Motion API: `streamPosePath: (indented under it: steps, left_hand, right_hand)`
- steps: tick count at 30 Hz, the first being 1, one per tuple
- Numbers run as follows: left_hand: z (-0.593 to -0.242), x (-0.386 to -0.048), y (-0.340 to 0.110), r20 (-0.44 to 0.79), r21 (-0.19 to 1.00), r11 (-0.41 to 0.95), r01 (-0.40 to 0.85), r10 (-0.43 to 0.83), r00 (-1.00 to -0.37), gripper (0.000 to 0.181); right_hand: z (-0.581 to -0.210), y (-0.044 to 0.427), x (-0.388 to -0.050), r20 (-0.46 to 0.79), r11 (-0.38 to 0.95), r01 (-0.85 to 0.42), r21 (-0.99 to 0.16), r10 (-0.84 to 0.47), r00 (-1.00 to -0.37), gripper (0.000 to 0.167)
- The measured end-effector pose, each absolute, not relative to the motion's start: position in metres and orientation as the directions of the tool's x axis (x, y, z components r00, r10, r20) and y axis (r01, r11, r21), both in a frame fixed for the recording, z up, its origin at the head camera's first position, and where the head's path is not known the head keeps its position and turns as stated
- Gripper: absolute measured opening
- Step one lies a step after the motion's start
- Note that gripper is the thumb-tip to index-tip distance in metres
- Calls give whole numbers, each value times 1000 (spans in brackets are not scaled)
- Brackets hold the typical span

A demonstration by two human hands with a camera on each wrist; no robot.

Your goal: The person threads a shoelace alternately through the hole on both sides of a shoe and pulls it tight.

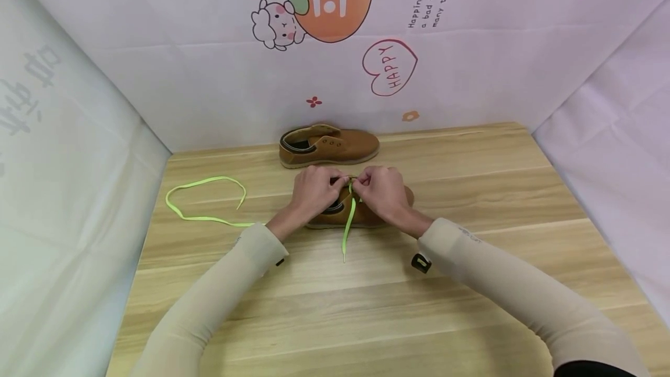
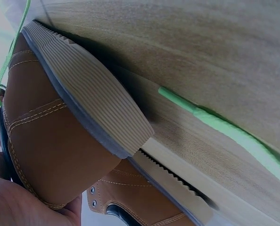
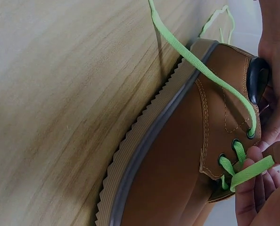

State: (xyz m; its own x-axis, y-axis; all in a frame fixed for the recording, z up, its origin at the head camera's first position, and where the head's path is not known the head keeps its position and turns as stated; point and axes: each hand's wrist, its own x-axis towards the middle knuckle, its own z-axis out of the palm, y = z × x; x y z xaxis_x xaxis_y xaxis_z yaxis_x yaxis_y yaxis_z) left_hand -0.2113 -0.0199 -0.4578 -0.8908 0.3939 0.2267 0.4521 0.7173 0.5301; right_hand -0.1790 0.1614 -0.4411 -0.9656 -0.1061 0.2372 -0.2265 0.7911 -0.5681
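Note:
A brown leather shoe (image 1: 342, 217) with a ridged pale sole stands under both hands. Bright green shoelace (image 3: 225, 165) is threaded through several of its eyelets, and one strand (image 1: 348, 226) trails over its near side onto the table. At the shoe's opening, my left hand (image 1: 314, 188) grips the upper edge by the eyelets, thumb and forefinger together; the exact contact is partly hidden. My right hand (image 1: 382, 188) pinches the shoelace close to the eyelets, with a short flat length lying over its fingers in the right wrist view. The two hands nearly touch.
Behind, beside the white printed backdrop (image 1: 209, 86), sits a second brown shoe (image 1: 358, 147), its eyelets unlaced. Another green lace (image 1: 204, 179) lies looped on the wooden table (image 1: 335, 319) at left, partly behind my left sleeve. A lace tip (image 2: 177, 100) shows near the shoe's heel.

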Motion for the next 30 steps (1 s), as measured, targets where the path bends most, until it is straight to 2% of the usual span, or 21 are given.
streamPosePath:
  steps: [8, 13, 16, 21, 30]
  left_hand:
    - [-459, -211, -20, 233, 538, 709, 455, 394, -889, 16]
    - [-459, -210, -19, 235, 541, 703, 461, 400, -886, 15]
    - [-458, -210, -19, 234, 540, 703, 462, 402, -885, 15]
    - [-458, -211, -20, 225, 539, 708, 457, 402, -888, 16]
    - [-459, -211, -21, 233, 524, 714, 464, 404, -885, 15]
  right_hand:
    - [-444, 165, -183, 265, 837, -223, -500, -97, -959, 13]
    - [-441, 175, -189, 249, 794, -251, -554, -130, -960, 20]
    - [-435, 180, -194, 185, 741, -238, -627, -155, -970, 23]
    - [-427, 184, -201, 55, 669, -175, -723, -198, -979, 18]
    - [-421, 182, -212, -169, 652, 0, -758, -197, -966, 26]
